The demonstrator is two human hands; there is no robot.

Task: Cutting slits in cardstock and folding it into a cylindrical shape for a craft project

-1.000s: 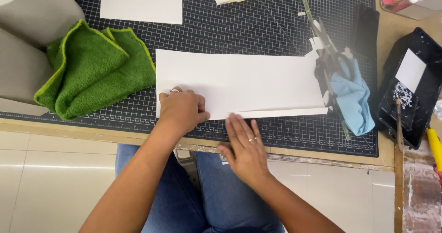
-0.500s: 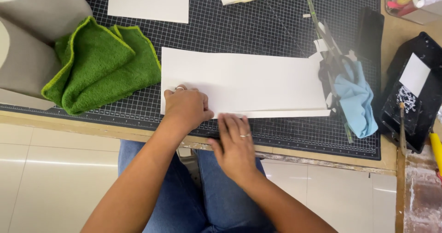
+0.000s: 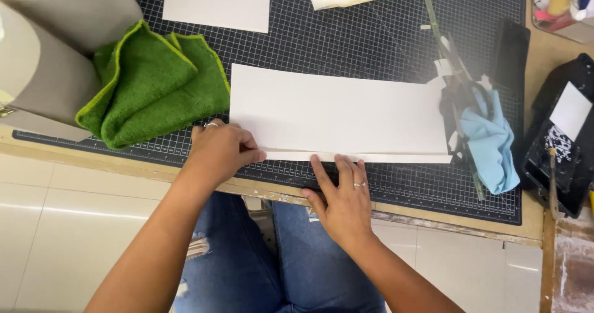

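Left hand (image 3: pixel 219 152) covers white sheet (image 3: pixel 340 112) corner (grip hidden); right hand (image 3: pixel 343 195) flat.

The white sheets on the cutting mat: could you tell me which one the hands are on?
The long folded white sheet at the mat's near edge, under both hands; the smaller sheet lies untouched at the far edge.

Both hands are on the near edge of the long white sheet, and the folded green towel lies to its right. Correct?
Not quite. The head view shows the green towel left of the white sheet, not right. The left hand and right hand are at its near edge.
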